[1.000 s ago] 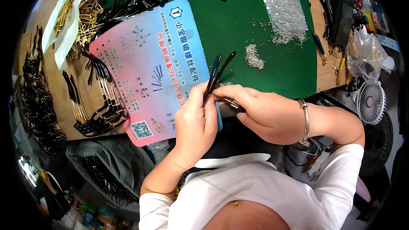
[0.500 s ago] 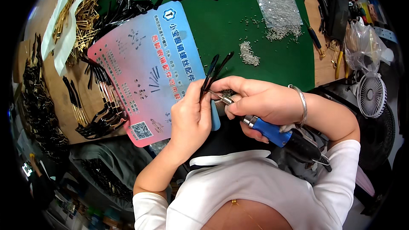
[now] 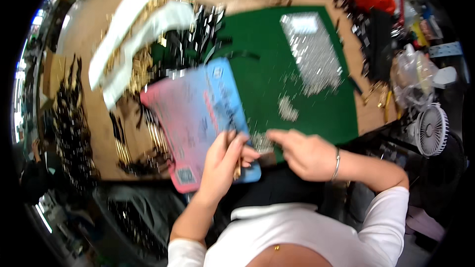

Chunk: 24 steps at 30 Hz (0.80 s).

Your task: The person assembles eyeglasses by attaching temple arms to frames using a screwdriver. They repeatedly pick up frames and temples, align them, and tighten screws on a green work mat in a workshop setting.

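My left hand (image 3: 221, 164) is closed over the near edge of a pink and blue printed mat (image 3: 190, 118). A gold metal end of an eyeglass temple (image 3: 237, 171) shows beneath its fingers; motion blur hides most of what it grips. To its right, my right hand (image 3: 309, 155) has its index finger stretched toward a small pile of tiny metal screws (image 3: 261, 142). I see nothing held in it, and its other fingers are bent and blurred. Farther off, another small heap of screws (image 3: 287, 109) lies on the green mat (image 3: 262, 84).
A clear bag of small metal parts (image 3: 314, 52) lies at the far right of the green mat. Black temples (image 3: 195, 34), gold pieces (image 3: 141, 71) and white strips (image 3: 118, 39) crowd the far left. A white fan (image 3: 430, 129) stands at the right edge.
My right hand has let go of the blue electric screwdriver, which is out of sight, and has moved apart from my left hand. The view has shifted, showing more of the far table.
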Available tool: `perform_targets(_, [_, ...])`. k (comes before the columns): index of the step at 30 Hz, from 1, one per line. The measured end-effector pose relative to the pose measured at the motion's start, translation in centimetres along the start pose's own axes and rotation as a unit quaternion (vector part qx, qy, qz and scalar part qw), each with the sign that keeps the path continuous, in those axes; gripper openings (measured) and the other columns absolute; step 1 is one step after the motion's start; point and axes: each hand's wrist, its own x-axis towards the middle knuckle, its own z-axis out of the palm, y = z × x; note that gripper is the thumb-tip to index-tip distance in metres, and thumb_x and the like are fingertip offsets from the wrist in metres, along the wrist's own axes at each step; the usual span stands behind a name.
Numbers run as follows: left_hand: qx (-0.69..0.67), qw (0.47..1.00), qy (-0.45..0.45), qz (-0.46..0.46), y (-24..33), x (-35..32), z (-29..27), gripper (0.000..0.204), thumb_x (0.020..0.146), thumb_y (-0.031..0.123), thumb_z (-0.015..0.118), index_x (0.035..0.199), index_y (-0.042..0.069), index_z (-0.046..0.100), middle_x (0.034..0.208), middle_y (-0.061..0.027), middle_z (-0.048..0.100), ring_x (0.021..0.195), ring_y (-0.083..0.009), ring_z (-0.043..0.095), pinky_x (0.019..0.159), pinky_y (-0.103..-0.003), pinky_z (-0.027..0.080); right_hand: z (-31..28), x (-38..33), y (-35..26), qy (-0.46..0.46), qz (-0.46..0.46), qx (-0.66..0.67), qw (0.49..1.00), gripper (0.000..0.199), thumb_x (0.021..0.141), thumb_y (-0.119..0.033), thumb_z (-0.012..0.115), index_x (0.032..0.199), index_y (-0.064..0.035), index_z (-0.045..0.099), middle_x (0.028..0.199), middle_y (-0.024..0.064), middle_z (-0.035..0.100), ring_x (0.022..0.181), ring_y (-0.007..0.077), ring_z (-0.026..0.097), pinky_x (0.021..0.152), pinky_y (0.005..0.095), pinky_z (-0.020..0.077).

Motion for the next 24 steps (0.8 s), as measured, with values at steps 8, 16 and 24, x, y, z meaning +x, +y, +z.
perform_targets(8, [0.395,0.794,0.133,0.443,-1.6,2.4,-2.3,0.009,0.079,-0.007,0.057,0.083,0.0,0.06,0.088,-0.0137,0.061,0.074,-0.0232,0.059,0.063,-0.028,0.047,-0.2,1.9,1.3,-0.011,-0.056,0.083,0.995,0.031,0.085,-0.013,0.044,0.113,0.0,0.045,0.089,0.023,0.061,0.082,0.0389,0.06,0.077,0.0428,0.0483])
perform_targets(16, [0.384,0.813,0.173,0.403,-2.9,0.8,-3.7,0.006,0.078,-0.004,0.06,0.082,0.0,0.059,0.075,-0.0116,0.059,0.063,-0.0214,0.056,0.056,-0.028,0.045,-13.0,11.3,-1.2,0.281,0.01,-0.242,0.929,0.017,0.08,-0.012,0.048,0.089,0.0016,0.054,0.076,0.024,0.06,0.07,0.0391,0.06,0.065,0.0441,0.0485])
perform_targets(24, [0.373,0.823,0.15,0.401,-2.9,2.1,-2.5,0.007,0.076,-0.001,0.063,0.081,0.002,0.06,0.075,-0.0094,0.057,0.059,-0.0206,0.055,0.053,-0.029,0.044,-21.3,18.8,5.3,0.381,0.176,-0.181,0.889,0.035,0.071,-0.027,0.063,0.079,0.0064,0.06,0.081,0.0228,0.063,0.071,0.0309,0.064,0.068,0.0373,0.0514])
